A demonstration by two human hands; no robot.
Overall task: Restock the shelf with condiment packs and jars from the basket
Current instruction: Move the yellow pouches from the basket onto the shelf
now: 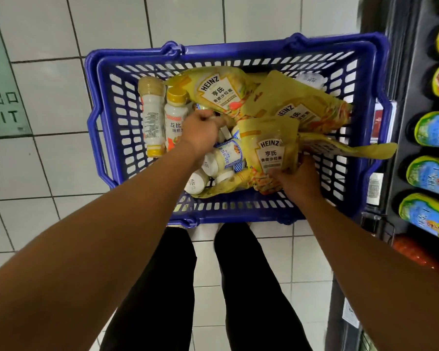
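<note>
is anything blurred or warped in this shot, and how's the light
Head view: the wide lens bows the lines of the floor tiles and the shelf edge; head view: the far yellow pouches smear with motion, while the Heinz pouch gripped by the right hand reads sharply; head view: light is flat and even, darker at the shelf, no strong glare.

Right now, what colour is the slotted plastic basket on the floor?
Blue; the slotted plastic basket shows best in head view.
</note>
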